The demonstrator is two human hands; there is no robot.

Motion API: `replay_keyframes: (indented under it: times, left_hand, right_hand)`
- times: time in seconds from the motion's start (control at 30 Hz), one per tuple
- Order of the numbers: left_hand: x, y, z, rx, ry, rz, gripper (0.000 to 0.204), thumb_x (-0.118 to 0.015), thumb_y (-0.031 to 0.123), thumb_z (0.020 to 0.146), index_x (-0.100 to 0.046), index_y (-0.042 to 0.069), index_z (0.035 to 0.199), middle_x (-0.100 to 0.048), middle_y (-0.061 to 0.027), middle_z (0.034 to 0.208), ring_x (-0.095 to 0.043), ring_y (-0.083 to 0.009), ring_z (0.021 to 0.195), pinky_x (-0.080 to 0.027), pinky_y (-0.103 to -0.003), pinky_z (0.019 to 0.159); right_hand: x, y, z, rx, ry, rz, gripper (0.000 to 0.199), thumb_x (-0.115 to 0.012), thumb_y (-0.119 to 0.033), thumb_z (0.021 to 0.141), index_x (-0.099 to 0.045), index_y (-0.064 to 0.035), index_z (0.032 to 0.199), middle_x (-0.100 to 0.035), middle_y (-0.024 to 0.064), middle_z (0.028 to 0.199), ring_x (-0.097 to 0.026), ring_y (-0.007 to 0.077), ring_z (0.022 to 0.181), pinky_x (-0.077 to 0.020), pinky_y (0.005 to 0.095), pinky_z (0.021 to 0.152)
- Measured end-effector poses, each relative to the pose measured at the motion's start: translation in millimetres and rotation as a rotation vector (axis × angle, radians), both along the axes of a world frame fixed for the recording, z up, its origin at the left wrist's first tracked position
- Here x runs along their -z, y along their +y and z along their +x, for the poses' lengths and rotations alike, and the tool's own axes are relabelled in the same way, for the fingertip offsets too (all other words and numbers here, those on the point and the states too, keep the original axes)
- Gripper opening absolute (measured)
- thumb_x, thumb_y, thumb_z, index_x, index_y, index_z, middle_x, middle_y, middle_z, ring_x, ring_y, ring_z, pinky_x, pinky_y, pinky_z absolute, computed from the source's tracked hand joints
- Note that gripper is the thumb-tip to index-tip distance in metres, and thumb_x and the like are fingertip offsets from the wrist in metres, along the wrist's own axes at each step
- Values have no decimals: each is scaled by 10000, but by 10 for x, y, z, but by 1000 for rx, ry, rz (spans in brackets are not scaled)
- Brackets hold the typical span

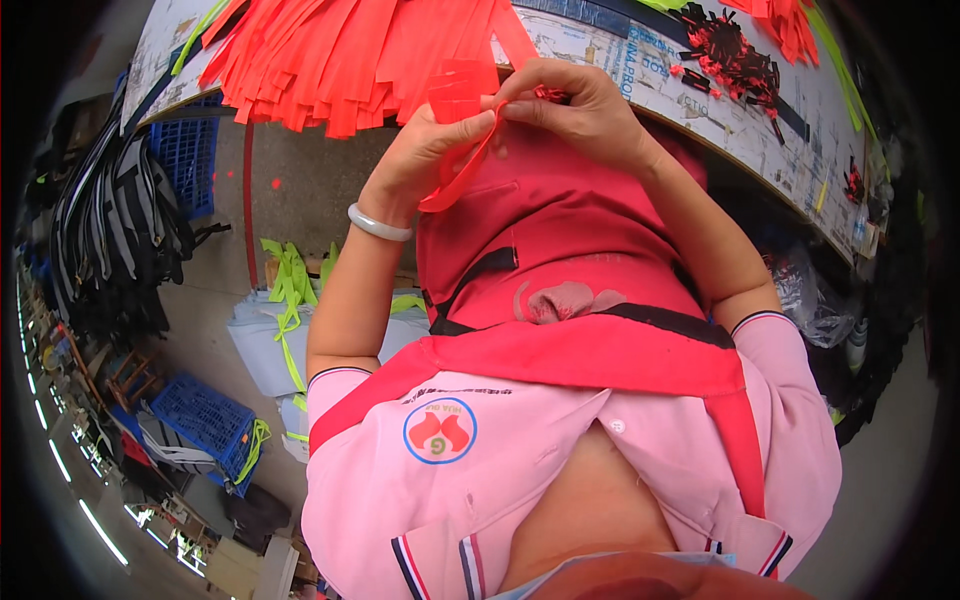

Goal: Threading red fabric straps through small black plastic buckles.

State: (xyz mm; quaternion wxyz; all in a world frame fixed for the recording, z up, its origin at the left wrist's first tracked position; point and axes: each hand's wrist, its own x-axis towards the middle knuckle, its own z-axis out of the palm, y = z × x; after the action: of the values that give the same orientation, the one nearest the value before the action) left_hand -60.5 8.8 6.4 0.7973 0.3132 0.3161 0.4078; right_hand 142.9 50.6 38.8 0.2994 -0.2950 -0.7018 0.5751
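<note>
My left hand (425,150), with a pale bangle at its wrist, pinches a bright red-orange fabric strip (462,182) between thumb and fingers. My right hand (590,112) meets it at the fingertips and pinches the same strip, which loops down in front of the red apron (560,230). A small dark and red piece (551,95) shows under my right fingers; its kind is hard to make out. Just beyond my hands, a thick bundle of similar red-orange strips (320,65) hangs over the table's near edge.
The worn white table (590,50) runs across the top. A pile of small black-and-red pieces (735,60) lies at its right, near more red-orange strips (785,25). Black and grey straps (120,220) hang at left, beside a blue crate (185,160). Another blue crate (205,420) stands lower left.
</note>
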Motion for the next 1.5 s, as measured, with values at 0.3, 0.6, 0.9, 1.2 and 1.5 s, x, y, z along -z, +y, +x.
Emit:
replay_keyframes:
  times: [0.3, 0.6, 0.9, 1.2, 1.5]
  left_hand:
    - [-139, -138, 170, -248, 395, 134, 145, -686, 79, 840, -656, 1, 959, -627, 10, 763, -536, -39, 634, -400, -175, 556]
    - [-23, -123, 205, -215, 494, 417, 58, -678, 40, 834, -629, 11, 843, -594, 16, 709, -519, -57, 620, -422, -218, 564]
    - [-76, -108, 324, -303, 530, 515, 90, -604, 80, 904, -608, -3, 870, -611, -3, 747, -558, -65, 698, -456, -207, 642]
    - [38, -249, 510, -29, 413, 237, 76, -624, 28, 857, -646, -25, 906, -635, -2, 808, -545, -65, 691, -470, -233, 645]
    - [145, -273, 470, -14, 496, 191, 93, -641, 87, 876, -636, -6, 884, -614, -13, 747, -568, -79, 674, -464, -226, 636]
  right_hand:
    - [158, -118, 56, 74, -105, -36, 216, -569, -192, 927, -602, 19, 958, -571, 41, 754, -510, 84, 730, -428, 248, 665]
    - [91, -203, 88, -10, -275, 41, 211, -559, -184, 911, -573, 25, 890, -495, 15, 637, -449, 97, 584, -375, 285, 537]
    - [343, -227, 109, 186, 229, -1058, 209, -542, -245, 951, -531, -60, 854, -377, -70, 631, -268, 4, 477, -206, 179, 414]
    - [426, -177, 59, 352, 664, -1104, 161, -519, -198, 955, -500, -46, 906, -445, -6, 735, -309, 28, 486, -255, 174, 406]
    - [461, 105, 294, 521, 669, -907, 188, -526, -211, 959, -531, -25, 932, -383, -41, 644, -282, 21, 460, -231, 172, 390]
